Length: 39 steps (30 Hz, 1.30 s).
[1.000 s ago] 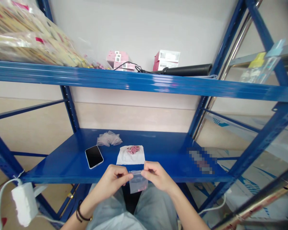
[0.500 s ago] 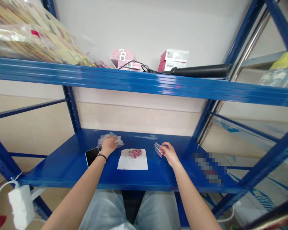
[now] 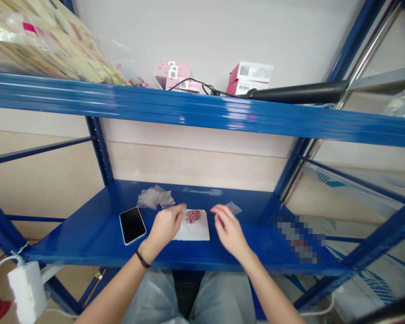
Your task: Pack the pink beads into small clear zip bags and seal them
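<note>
beads (image 3: 193,216) on paper (image 3: 197,232), phone (image 3: 132,225) left, probably a bag (image 3: 234,208) right

The shelf (image 3: 97,243) is a plain deep blue; the beads (image 3: 193,216) are pink, the paper (image 3: 192,231) white. The phone (image 3: 132,225) has a black face with a pale rim, and the wristband (image 3: 142,258) is dark. Above, the left boxes (image 3: 173,72) are pink with white labels, the right ones (image 3: 250,78) white and deeper pink.
</note>
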Each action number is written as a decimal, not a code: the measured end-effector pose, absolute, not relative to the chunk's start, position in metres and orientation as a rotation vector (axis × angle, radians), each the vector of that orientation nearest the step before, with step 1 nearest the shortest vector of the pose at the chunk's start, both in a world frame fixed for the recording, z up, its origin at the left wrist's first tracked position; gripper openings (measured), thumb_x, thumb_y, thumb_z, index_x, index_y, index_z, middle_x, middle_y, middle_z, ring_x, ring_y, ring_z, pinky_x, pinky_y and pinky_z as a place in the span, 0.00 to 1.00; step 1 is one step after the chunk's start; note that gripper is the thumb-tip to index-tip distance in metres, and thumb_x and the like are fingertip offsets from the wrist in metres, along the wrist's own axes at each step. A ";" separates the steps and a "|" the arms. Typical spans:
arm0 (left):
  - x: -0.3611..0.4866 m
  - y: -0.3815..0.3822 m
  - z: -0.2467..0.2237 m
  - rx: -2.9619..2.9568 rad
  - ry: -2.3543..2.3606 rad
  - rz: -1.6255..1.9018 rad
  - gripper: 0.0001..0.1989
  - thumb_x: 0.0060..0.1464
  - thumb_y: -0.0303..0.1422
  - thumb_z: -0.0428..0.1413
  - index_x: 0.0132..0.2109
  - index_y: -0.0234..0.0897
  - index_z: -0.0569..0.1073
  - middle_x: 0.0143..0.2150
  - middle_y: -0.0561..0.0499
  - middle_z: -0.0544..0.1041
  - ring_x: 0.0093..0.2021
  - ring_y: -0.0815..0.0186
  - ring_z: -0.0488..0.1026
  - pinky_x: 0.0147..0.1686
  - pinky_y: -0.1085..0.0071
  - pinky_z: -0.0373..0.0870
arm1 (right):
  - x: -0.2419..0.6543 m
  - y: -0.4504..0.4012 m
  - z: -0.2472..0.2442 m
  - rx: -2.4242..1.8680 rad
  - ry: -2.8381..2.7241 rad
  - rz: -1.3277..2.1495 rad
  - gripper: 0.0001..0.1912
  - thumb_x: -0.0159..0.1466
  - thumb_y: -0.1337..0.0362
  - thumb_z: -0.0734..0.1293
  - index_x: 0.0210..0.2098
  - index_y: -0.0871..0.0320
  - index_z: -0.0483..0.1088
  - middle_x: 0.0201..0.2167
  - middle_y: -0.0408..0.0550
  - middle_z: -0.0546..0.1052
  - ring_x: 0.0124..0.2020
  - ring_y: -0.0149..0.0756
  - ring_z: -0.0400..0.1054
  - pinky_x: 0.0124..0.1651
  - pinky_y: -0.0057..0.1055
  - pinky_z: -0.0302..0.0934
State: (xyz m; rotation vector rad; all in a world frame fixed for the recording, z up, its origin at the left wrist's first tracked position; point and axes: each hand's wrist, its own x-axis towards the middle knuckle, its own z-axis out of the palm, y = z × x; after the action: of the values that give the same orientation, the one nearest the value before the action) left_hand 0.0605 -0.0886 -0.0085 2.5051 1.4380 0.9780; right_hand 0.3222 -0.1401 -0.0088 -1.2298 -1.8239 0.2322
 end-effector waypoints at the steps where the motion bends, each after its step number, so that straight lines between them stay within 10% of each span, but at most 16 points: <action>1: 0.064 -0.108 -0.015 2.505 1.292 1.007 0.18 0.67 0.29 0.48 0.56 0.43 0.77 0.51 0.46 0.82 0.50 0.57 0.80 0.50 0.67 0.73 | 0.302 -0.159 -0.012 -1.106 -2.019 0.183 0.20 0.67 0.71 0.58 0.55 0.52 0.71 0.57 0.52 0.72 0.59 0.44 0.65 0.63 0.43 0.59; 12: 0.051 -0.197 -0.054 2.242 1.091 1.052 0.17 0.69 0.31 0.47 0.57 0.42 0.77 0.54 0.47 0.82 0.53 0.59 0.80 0.53 0.68 0.75 | 0.242 -0.240 -0.039 -1.120 -2.482 -0.092 0.14 0.67 0.72 0.61 0.50 0.57 0.72 0.48 0.53 0.77 0.47 0.46 0.68 0.52 0.44 0.64; 22: 0.045 -0.198 -0.049 2.203 0.969 1.017 0.18 0.69 0.37 0.51 0.62 0.45 0.73 0.54 0.46 0.79 0.55 0.57 0.76 0.57 0.61 0.71 | 0.241 -0.252 -0.027 -1.309 -2.472 -0.076 0.24 0.65 0.70 0.64 0.60 0.53 0.68 0.62 0.53 0.68 0.56 0.48 0.62 0.57 0.43 0.62; 28: 0.021 -0.184 -0.039 2.370 0.715 0.741 0.41 0.48 0.50 0.68 0.67 0.47 0.66 0.63 0.41 0.68 0.63 0.47 0.62 0.63 0.48 0.59 | 0.259 -0.249 -0.014 -1.131 -2.604 0.120 0.21 0.66 0.70 0.63 0.56 0.45 0.71 0.62 0.48 0.66 0.58 0.45 0.59 0.60 0.43 0.58; 39: 0.025 -0.186 -0.046 2.191 0.636 0.835 0.33 0.51 0.46 0.68 0.62 0.45 0.71 0.57 0.42 0.76 0.56 0.51 0.71 0.59 0.55 0.66 | 0.264 -0.245 -0.019 -0.972 -2.550 0.137 0.17 0.66 0.71 0.63 0.50 0.49 0.73 0.57 0.49 0.71 0.54 0.44 0.64 0.56 0.43 0.62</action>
State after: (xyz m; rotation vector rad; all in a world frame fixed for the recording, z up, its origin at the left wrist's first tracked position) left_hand 0.0254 -0.1855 -0.0457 2.1914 0.6357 0.8348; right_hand 0.2636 -0.2447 -0.0195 -0.9718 -2.5503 0.1375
